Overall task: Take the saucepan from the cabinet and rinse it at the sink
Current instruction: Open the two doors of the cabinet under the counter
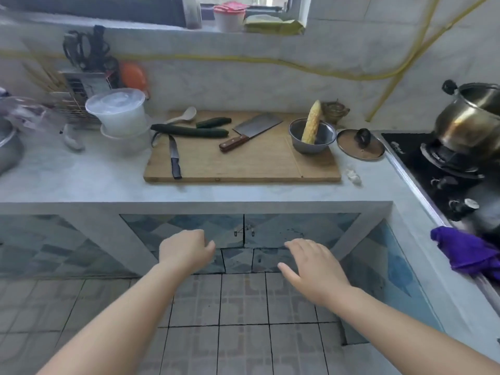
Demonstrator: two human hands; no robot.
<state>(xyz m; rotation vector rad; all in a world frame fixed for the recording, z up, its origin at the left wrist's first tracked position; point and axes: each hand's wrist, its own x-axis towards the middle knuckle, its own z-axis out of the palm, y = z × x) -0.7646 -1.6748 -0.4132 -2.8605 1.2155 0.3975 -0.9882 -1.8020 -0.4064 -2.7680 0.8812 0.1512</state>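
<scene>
Under the counter a cabinet (273,226) with two blue patterned doors stands closed, small handles at the centre seam. My left hand (185,251) hovers in front of the left door, fingers curled and holding nothing. My right hand (315,266) is stretched out low before the right door, fingers apart and empty. No saucepan shows outside the cabinet; its inside is hidden. The sink is not in view.
On the counter lies a wooden cutting board (257,166) with a cleaver (251,131), a knife (174,158), cucumbers (189,130) and a metal bowl (311,138) holding corn. A pot lid (359,144) lies beside it. A stove (443,169) with a steel pot (468,120) is at right, a purple cloth (468,253) over the counter edge.
</scene>
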